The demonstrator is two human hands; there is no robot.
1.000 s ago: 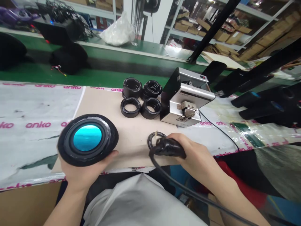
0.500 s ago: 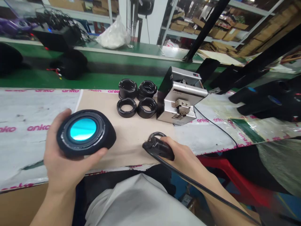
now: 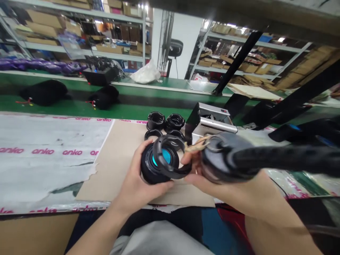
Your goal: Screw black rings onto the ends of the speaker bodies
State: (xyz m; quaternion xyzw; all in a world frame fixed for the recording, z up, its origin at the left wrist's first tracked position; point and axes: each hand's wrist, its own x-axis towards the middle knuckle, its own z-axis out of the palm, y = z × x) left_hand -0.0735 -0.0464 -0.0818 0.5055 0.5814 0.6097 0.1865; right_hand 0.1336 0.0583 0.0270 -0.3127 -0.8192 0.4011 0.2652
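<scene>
The left hand point(image 3: 135, 184) grips one round speaker point(image 3: 156, 170); the right hand point(image 3: 225, 193) closes around one corded screwdriver point(image 3: 225, 157), fingers point(image 3: 187, 161) touching one black ring point(image 3: 170, 156); four more black rings point(image 3: 156, 120) sit behind the speaker.

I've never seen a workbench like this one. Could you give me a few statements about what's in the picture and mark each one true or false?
1. The left hand holds a round speaker with a blue centre. True.
2. The right hand is empty. False: it holds a black electric screwdriver.
3. Four black rings sit on the bench behind the speaker. True.
4. The silver screw feeder stands to the left of the rings. False: it stands to their right.
</scene>
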